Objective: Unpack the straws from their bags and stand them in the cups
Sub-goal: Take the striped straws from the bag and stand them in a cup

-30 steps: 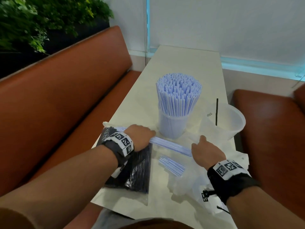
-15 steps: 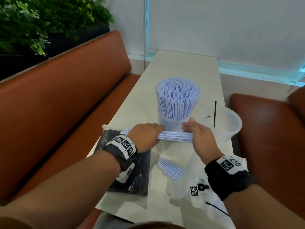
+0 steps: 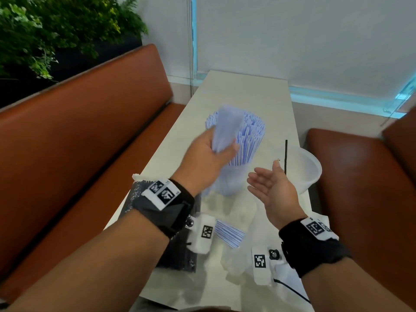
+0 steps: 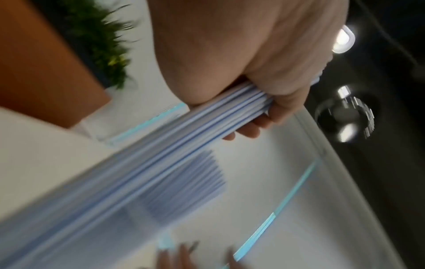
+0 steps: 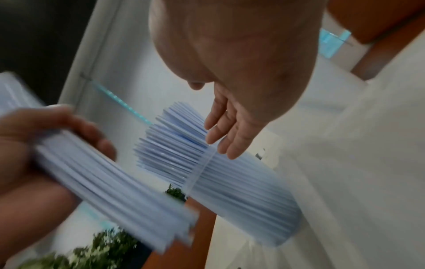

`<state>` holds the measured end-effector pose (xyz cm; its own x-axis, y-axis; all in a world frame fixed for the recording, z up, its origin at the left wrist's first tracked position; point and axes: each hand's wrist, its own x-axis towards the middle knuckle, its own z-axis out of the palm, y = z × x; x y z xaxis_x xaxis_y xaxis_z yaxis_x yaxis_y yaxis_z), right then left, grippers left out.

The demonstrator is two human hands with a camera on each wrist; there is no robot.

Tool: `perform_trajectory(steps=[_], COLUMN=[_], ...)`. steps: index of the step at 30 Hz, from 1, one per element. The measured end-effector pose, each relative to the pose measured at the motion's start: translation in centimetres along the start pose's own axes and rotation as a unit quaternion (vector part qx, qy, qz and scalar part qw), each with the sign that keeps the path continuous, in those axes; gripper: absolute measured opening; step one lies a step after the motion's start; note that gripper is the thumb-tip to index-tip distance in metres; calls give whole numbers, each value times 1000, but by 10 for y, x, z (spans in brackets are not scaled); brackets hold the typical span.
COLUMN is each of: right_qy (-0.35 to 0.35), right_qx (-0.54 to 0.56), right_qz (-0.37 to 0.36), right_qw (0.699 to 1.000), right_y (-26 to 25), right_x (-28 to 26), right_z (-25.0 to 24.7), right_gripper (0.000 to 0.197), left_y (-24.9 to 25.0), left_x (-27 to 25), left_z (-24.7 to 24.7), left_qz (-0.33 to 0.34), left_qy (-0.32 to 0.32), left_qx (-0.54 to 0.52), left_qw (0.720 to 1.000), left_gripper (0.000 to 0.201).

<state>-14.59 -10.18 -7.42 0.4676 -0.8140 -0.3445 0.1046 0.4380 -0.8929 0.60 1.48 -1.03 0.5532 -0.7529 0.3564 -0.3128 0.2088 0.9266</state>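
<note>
My left hand (image 3: 210,154) grips a bundle of pale blue straws (image 3: 226,129), blurred and tilted upright beside the full cup of blue straws (image 3: 245,154). In the left wrist view the bundle (image 4: 207,123) runs under my curled fingers (image 4: 255,127). My right hand (image 3: 270,185) hovers with its fingers spread and holds nothing, just right of that cup (image 5: 243,191). A second clear cup (image 3: 306,172) at the right holds one black straw (image 3: 286,156). A bag of black straws (image 3: 180,248) lies under my left forearm. A few loose blue straws (image 3: 229,233) lie on the table.
Crumpled clear bags (image 3: 243,262) lie on the white table (image 3: 236,91) by my right wrist. Brown bench seats flank the table, the left bench (image 3: 78,143) and the right bench (image 3: 360,176). A green plant (image 3: 56,25) stands at the back left.
The straw bundle, held level between both hands, now stands tilted up in my left hand alone beside the full cup. My right hand has let go and drawn back, fingers spread.
</note>
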Motion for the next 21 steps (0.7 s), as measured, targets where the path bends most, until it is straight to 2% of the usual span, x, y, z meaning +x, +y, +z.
perform_trajectory(steps=[1,3,5,8,12,15,17,18,19,21], right_qy=[0,-4,-27,-77,-58,-111,-125,-119,-118,-158], right_qx=[20,66,100,102,119,84,7,-51,-109,-234], right_qz=[19,49,73,101,95,91,44,-18,-92,-190], right_qw=[1000,997,992,987,987,986,991,991,983,940], right_y=[1,0,-3,-4,-6,-7,-4,-3,-3,-2], right_x=[-1,-1,-4,-9,-9,-13,-15,-14,-14,-16], right_z=[1,6,15,27,22,24,26,24,22,21], right_gripper=[58,61,64,69,66,69,60,47,35,37], left_y=[11,23,26,22,21,20,18,17,16,16], left_x=[4,14,18,13,18,15,15,17,19,19], left_z=[0,4,14,33,32,38,40,38,35,34], left_qz=[6,16,2,-52,-50,-74,-80,-78,-74,-75], left_qy=[41,88,112,109,121,119,121,127,135,135], left_qx=[-104,-278,-356,-358,-379,-357,-344,-341,-337,-323], left_qw=[994,956,928,926,916,924,928,928,929,934], left_gripper=[11,19,22,18,21,19,19,19,19,18])
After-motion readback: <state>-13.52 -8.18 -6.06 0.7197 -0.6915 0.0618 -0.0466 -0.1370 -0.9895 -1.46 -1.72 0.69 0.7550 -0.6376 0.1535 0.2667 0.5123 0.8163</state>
